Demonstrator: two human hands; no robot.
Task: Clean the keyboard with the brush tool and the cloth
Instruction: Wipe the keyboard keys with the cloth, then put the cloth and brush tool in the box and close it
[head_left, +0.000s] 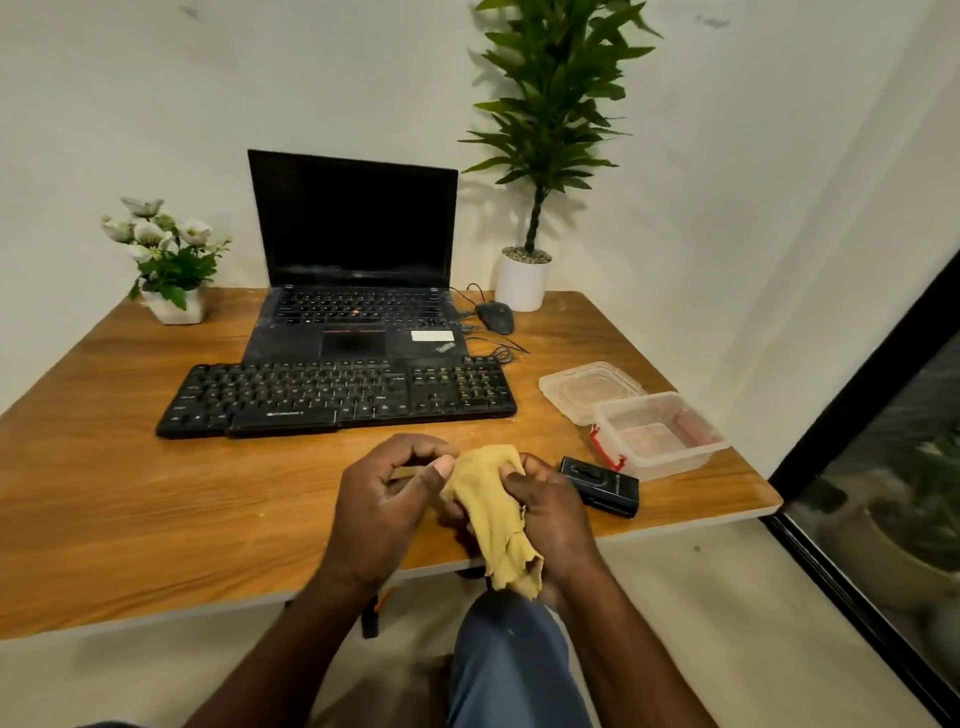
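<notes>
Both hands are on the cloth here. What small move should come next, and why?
Probably carry the cloth forward onto the keyboard. Both the left hand and right hand grip it bunched near the table edge, apart from the keys, which look speckled.

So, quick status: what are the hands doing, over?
Left hand, right hand: both gripping yellow cloth. Keyboard ahead, untouched. Black case, plastic box sit off right.
</notes>
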